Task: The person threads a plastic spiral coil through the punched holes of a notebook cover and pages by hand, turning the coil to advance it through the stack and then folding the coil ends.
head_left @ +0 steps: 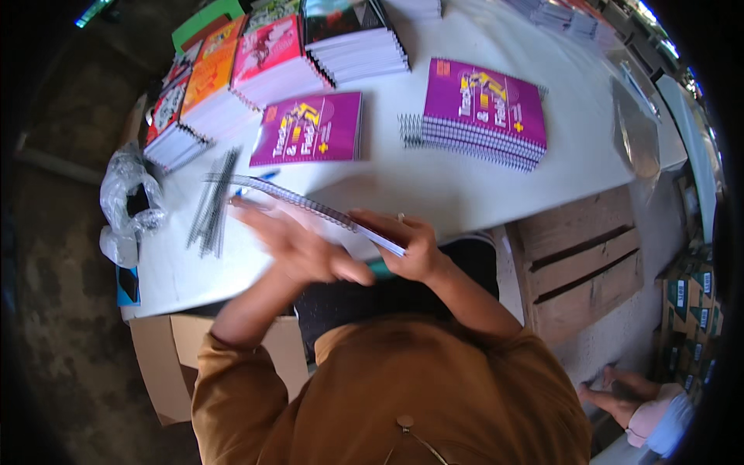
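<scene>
My right hand point(413, 248) grips a thin booklet point(380, 239) by its right end, tilted with its bound edge up. A spiral binding coil point(310, 204) runs along that edge and sticks out past the booklet's left end. Beside the coil, my left hand point(291, 244) is stretched out flat with the thumb apart, blurred by motion. Whether its fingertips touch the coil I cannot tell. Loose dark coils point(213, 205) lie on the table to the left. Beyond my hands lies a purple booklet point(310, 128), and to its right stands a stack of purple coil-bound booklets point(484, 116).
Stacks of bound books with red point(267, 48), orange and dark covers fill the table's far left. Crumpled clear plastic point(128, 194) sits at the left edge. A blue pen point(260, 183) lies behind the coil. Below are a cardboard box point(163, 372) and a wooden pallet point(577, 256).
</scene>
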Demonstrator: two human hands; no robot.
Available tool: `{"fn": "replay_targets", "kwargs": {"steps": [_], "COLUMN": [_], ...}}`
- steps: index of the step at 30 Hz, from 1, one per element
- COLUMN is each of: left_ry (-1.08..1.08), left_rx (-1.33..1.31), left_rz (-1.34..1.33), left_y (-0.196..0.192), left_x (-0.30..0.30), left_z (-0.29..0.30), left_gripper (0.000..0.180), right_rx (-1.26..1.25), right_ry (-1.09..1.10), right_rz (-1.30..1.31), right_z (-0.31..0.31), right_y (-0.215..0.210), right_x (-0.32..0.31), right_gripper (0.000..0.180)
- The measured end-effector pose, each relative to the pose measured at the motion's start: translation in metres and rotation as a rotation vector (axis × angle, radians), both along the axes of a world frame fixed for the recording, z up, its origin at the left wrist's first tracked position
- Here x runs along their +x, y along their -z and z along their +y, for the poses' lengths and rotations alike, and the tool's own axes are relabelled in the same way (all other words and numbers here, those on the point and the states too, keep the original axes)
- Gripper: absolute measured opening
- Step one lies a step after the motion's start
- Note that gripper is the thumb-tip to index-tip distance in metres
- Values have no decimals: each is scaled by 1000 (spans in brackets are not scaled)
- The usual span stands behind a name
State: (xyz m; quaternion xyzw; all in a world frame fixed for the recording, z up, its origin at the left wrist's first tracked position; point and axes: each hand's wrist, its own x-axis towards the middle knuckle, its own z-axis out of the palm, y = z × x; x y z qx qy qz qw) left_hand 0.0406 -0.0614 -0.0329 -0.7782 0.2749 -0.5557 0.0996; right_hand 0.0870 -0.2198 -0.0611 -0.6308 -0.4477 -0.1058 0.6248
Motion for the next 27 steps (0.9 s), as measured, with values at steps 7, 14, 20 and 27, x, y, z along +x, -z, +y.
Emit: {"fn": "replay_targets", "kwargs": {"steps": [7,14,20,27], "left_ry": [283,282,188,294], "left_rx": [-181,-353,-377,-277], "left_rz": [356,557,479,858], "left_y": [39,30,6,-58], "left_x": [-14,-1,8,23], "left_z": [-4,-17,-10,-26], "left_gripper": [98,107,63,29], "right_rx": [49,-28,-46,-15], "right_ry": [7,2,9,-39], "right_rz": [-7,-27,-55,296], "right_z": [5,3,0,-1], "right_y": [-7,1,-4,7], "right_x": [6,6,4,11], "right_gripper": [39,47,42,15]}}
